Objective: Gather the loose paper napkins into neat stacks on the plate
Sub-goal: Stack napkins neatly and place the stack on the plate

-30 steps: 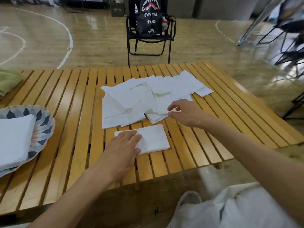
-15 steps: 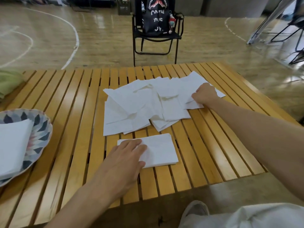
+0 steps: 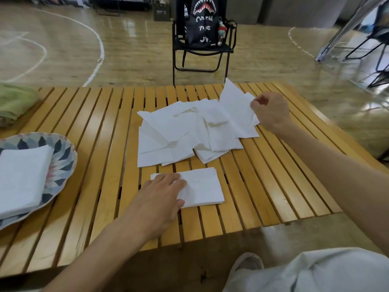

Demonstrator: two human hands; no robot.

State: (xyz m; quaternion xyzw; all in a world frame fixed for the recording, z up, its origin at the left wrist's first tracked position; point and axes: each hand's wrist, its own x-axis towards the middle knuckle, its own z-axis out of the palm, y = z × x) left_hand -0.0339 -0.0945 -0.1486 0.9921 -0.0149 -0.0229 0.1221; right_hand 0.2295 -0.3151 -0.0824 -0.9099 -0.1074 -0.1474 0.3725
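Left hand lies flat on a small stack mid-table while right hand pinches one napkin up off the pile, so I'd say roughly halfway, one stack already on the plate.

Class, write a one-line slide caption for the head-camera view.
Left hand presses a small napkin stack flat while right hand lifts a napkin from the loose pile.
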